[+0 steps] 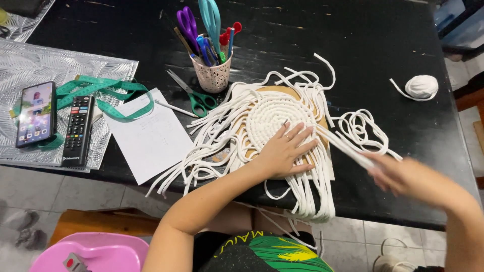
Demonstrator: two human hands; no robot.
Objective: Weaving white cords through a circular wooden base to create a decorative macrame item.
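Observation:
A round white woven cord piece (pixel 267 117) lies on a tan board (pixel 322 136) on the black table (pixel 353 45), with many loose white cord ends (pixel 212 146) fanning off to the left and over the front edge. My left hand (pixel 286 151) lies flat, fingers spread, on the lower right of the woven round. My right hand (pixel 403 174), blurred by motion, grips a white cord strand (pixel 343 143) pulled taut out to the right from the weave. A loop of slack cord (pixel 360 128) lies just beyond it.
A pink cup (pixel 212 70) of scissors and pens stands behind the work. Green-handled scissors (pixel 196 98), a paper sheet (pixel 151 136), a green measuring tape (pixel 108 93), a remote (pixel 78 130) and a phone (pixel 35 113) lie to the left. A white cord ball (pixel 422 86) sits at the right.

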